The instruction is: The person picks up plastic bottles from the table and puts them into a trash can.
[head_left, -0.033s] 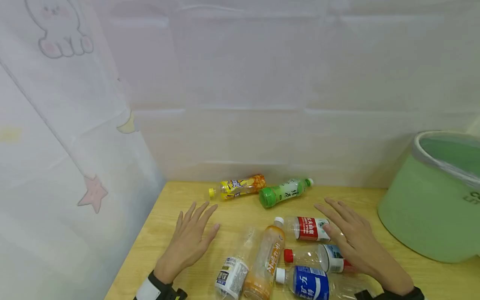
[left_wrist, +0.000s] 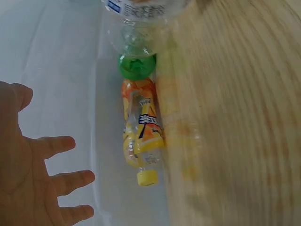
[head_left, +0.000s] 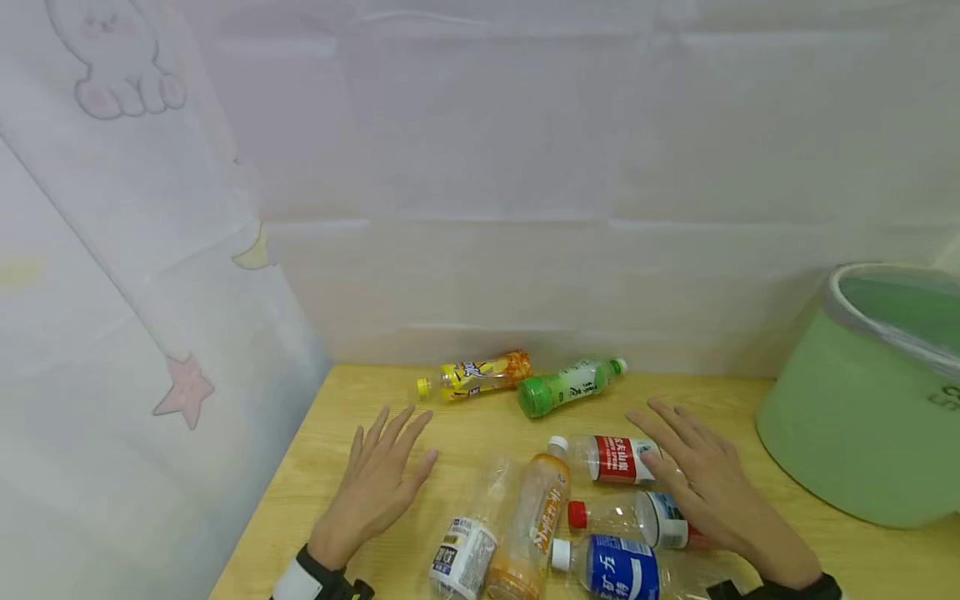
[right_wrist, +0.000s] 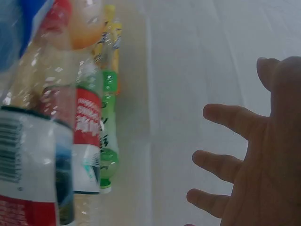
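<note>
My left hand (head_left: 375,487), fingers spread, is held over the left part of the table and holds nothing. Nearest to it are a clear bottle with a white label (head_left: 463,557) and an orange-capped-looking drink bottle (head_left: 531,525) with a white cap. My right hand (head_left: 708,492) is spread above the right-hand bottles, partly covering a red-labelled water bottle (head_left: 617,458) and a red-capped bottle (head_left: 617,512). Below these lies a blue-labelled bottle (head_left: 621,567). Farther back lie a yellow-labelled bottle (head_left: 480,377) and a green bottle (head_left: 570,387). Both wrist views show empty palms.
A green bin (head_left: 862,417) with a pale rim stands at the right of the wooden table (head_left: 300,467). White sheeting (head_left: 487,250) rises behind the table's back edge, and a printed sheet (head_left: 97,333) covers the left side.
</note>
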The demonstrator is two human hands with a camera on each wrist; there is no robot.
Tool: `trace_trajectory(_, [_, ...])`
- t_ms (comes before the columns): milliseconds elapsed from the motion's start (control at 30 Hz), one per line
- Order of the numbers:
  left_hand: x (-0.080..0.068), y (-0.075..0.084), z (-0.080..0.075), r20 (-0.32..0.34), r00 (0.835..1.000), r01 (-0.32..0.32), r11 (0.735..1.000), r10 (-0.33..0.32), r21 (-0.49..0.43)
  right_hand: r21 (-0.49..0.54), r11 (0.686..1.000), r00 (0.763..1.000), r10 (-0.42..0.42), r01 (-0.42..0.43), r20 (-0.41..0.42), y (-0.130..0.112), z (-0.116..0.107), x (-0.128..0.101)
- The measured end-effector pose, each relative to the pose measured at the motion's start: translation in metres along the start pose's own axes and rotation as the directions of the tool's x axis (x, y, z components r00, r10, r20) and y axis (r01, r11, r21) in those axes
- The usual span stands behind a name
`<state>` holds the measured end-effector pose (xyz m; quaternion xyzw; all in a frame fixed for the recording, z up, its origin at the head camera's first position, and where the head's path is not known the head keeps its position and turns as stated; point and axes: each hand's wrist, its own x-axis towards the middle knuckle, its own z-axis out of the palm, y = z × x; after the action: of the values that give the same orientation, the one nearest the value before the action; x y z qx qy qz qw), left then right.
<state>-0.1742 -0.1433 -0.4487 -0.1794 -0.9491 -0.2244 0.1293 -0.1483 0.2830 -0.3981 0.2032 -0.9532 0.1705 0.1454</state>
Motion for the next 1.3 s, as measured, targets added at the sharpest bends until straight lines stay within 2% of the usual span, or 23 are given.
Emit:
trace_trajectory(233, [-0.016, 0.0, 0.012, 0.054, 0.998, 0.017, 0.999, -0.019, 0.046, -0.041, 0.996, 0.994, 0.087, -0.084, 0.067, 0.004, 0.009, -0.006])
trace_trajectory(433, [-0.025, 0.01, 0.009, 0.074, 0.995, 0.064, 0.998, -0.064, -0.003, 0.004, 0.999, 0.998, 0.045, -0.045, 0.039, 0.002, 0.001, -0.01])
trace_trajectory(567, [-0.025, 0.021, 0.006, 0.118, 0.99, 0.081, 0.997, -0.081, 0.007, 0.022, 1.0, 0.999, 0.02, -0.021, 0.034, 0.004, -0.003, -0.008])
trace_trajectory(833, [-0.026, 0.054, 0.006, 0.184, 0.983, 0.023, 1.0, -0.022, -0.006, 0.036, 0.999, 0.999, 0.002, -0.003, 0.041, 0.013, -0.012, 0.002])
trace_trajectory(933, [-0.025, 0.063, 0.008, 0.226, 0.974, 0.025, 1.0, -0.025, 0.002, 0.031, 1.0, 0.999, -0.001, -0.001, 0.046, 0.015, -0.014, 0.005])
trace_trajectory(1067, [-0.023, 0.069, 0.012, 0.306, 0.95, 0.063, 0.998, -0.061, 0.004, 0.028, 1.0, 0.999, 0.001, -0.002, 0.054, 0.018, -0.017, 0.008])
trace_trajectory(1200, [-0.02, 0.07, 0.014, 0.368, 0.924, 0.118, 0.993, -0.103, -0.018, 0.022, 1.0, 0.999, -0.006, 0.005, 0.052, 0.021, -0.018, 0.009])
trace_trajectory(1300, [-0.019, 0.068, 0.016, 0.382, 0.918, 0.136, 0.99, -0.107, -0.048, 0.015, 1.0, 0.999, -0.011, 0.011, 0.052, 0.022, -0.017, 0.01])
